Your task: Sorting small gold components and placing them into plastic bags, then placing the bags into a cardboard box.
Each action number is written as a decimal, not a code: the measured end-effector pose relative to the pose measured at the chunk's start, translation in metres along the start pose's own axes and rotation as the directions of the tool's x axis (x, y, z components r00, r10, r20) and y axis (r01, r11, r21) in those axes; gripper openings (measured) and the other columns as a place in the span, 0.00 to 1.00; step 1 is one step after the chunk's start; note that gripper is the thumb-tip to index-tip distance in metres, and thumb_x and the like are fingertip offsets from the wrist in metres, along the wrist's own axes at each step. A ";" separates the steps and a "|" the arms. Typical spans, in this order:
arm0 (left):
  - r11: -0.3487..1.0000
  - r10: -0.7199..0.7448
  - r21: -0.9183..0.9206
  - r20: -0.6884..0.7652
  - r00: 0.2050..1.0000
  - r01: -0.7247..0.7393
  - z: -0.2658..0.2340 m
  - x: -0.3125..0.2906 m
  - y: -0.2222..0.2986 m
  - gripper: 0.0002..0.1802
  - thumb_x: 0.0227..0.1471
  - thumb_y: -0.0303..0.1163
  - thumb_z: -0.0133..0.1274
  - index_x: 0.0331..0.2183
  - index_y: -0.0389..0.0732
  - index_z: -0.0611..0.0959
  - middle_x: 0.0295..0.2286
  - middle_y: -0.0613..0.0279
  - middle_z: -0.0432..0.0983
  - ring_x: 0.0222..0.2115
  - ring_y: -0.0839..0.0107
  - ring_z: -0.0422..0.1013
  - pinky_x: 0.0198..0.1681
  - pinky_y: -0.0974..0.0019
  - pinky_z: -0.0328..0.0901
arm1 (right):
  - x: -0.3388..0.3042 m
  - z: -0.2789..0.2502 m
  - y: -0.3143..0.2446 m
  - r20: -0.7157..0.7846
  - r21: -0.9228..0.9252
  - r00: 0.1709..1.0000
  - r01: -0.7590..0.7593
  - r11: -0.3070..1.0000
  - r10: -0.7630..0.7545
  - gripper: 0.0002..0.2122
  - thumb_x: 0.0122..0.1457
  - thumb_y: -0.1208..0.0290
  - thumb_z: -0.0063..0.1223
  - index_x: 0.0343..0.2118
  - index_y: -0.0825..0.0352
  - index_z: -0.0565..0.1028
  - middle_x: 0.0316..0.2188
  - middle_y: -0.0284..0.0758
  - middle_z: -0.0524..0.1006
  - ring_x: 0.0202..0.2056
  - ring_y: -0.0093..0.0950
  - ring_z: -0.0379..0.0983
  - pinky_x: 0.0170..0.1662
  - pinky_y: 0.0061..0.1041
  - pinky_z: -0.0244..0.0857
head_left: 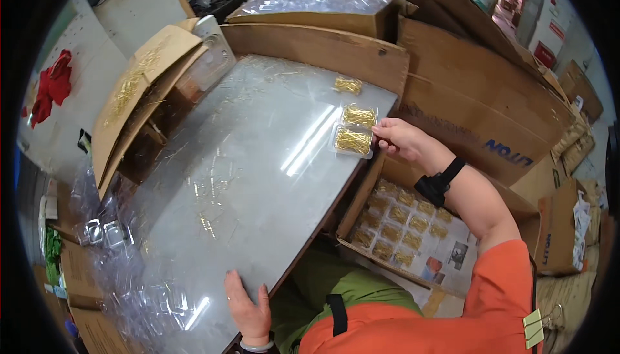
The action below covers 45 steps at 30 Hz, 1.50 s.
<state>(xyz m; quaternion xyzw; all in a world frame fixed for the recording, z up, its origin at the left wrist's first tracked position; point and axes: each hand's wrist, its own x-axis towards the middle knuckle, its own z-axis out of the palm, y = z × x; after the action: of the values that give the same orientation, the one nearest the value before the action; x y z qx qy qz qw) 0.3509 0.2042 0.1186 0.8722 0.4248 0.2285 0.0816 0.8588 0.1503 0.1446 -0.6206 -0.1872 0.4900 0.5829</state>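
Note:
My right hand point(397, 138) is at the right edge of the grey table point(265, 154), its fingers closed on the side of a clear plastic tray point(354, 141) filled with thin gold wire pins. A second filled clear tray point(359, 115) lies directly beyond it, touching or nearly so. Farther back is a small pile of gold pins point(348, 85); I cannot tell whether a tray is under it. My left hand point(248, 307) rests on the near table edge, fingers stretched out, holding nothing. Loose gold pins point(206, 225) are scattered mid-table.
An open carton point(445, 283) below the right table edge holds rows of packs of gold pins. Empty clear plastic trays point(145, 299) heap up at the left. A cardboard piece bearing gold pins point(129, 89) stands far left. Large cartons point(478, 96) stand at the right.

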 end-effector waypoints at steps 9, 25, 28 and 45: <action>1.000 -0.005 0.030 -0.009 1.000 0.006 0.003 -0.003 0.000 0.31 0.63 0.34 0.52 0.62 0.28 0.66 0.59 0.38 0.66 0.59 0.42 0.64 0.63 0.52 0.58 | -0.146 -0.108 0.146 0.029 0.135 0.997 -0.079 0.988 0.076 0.08 0.71 0.63 0.48 0.36 0.60 0.69 0.26 0.25 0.70 0.22 0.14 0.60 0.21 0.14 0.51; 0.982 -0.007 0.189 0.034 0.999 0.000 0.003 0.001 0.000 0.27 0.67 0.32 0.43 0.62 0.27 0.67 0.60 0.39 0.65 0.61 0.45 0.62 0.65 0.52 0.55 | -0.238 -0.176 0.438 -0.269 0.038 0.798 -0.551 0.834 0.540 0.08 0.72 0.66 0.46 0.38 0.65 0.71 0.30 0.31 0.77 0.28 0.20 0.72 0.30 0.21 0.66; 0.976 0.011 0.215 0.039 0.999 -0.019 0.003 0.001 0.000 0.27 0.67 0.33 0.43 0.61 0.27 0.67 0.60 0.39 0.65 0.61 0.45 0.62 0.65 0.52 0.56 | -0.238 -0.172 0.457 -0.274 0.037 0.793 -0.556 0.830 0.544 0.08 0.72 0.66 0.46 0.38 0.66 0.72 0.29 0.31 0.77 0.28 0.20 0.72 0.29 0.21 0.66; 0.969 0.007 0.245 0.035 0.999 -0.015 0.004 0.003 -0.002 0.27 0.67 0.34 0.43 0.61 0.28 0.68 0.59 0.39 0.66 0.60 0.44 0.63 0.64 0.52 0.57 | -0.237 -0.167 0.459 -0.282 0.129 0.777 -0.551 0.824 0.563 0.10 0.71 0.63 0.49 0.39 0.66 0.72 0.30 0.31 0.77 0.25 0.20 0.71 0.25 0.21 0.65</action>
<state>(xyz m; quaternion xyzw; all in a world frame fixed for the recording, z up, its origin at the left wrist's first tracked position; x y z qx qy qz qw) 0.3531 0.2075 0.1150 0.8816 0.4435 0.1601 -0.0208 0.7343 -0.2456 -0.2061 -0.7049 0.1074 0.5412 0.4458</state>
